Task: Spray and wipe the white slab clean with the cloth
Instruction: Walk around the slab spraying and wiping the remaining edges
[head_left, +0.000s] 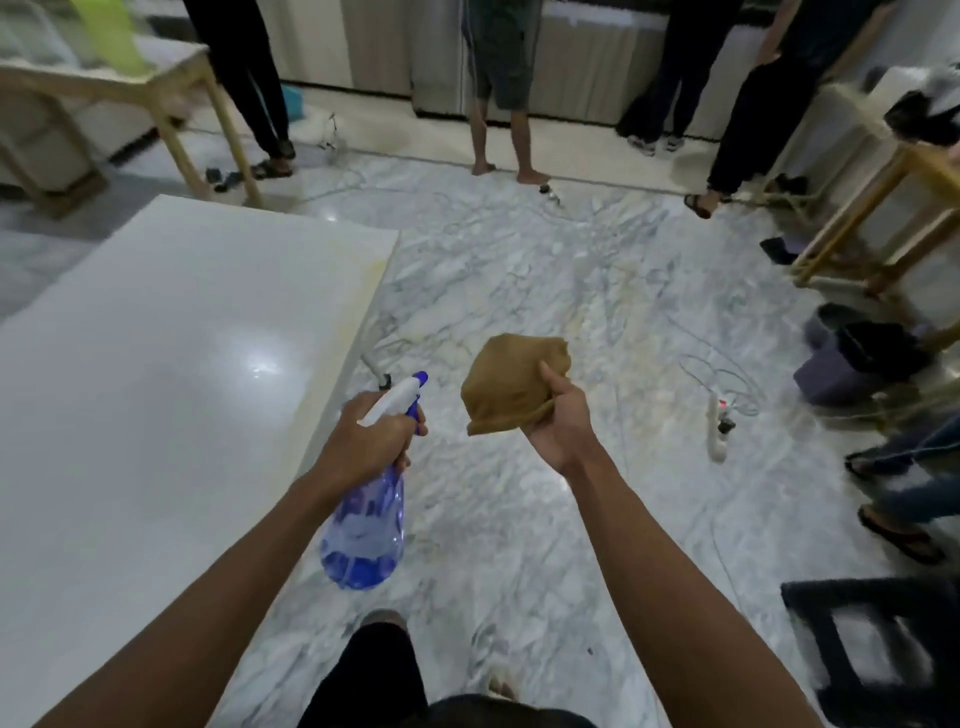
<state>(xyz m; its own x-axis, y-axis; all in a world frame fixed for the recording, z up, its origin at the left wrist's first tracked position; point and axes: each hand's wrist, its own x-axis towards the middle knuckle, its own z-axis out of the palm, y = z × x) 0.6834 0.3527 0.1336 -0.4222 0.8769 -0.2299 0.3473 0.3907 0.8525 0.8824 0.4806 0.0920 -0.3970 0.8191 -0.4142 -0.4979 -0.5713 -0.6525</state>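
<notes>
A large glossy white slab (156, 374) fills the left side of the view, with a yellowish stain along its right edge. My left hand (366, 441) grips the neck of a clear blue spray bottle (366, 525) with a white and blue nozzle, held over the floor just right of the slab's edge. My right hand (558, 415) holds a bunched brown cloth (511, 382) in the air over the marble floor, to the right of the bottle. Neither hand touches the slab.
Several people stand at the far side and right of the marble floor (545, 270). A wooden table (171, 88) stands at back left, a wooden frame (883, 218) at right. A white power strip (719, 423) with cables lies on the floor, near a dark bin (862, 358) and a black stool (878, 649).
</notes>
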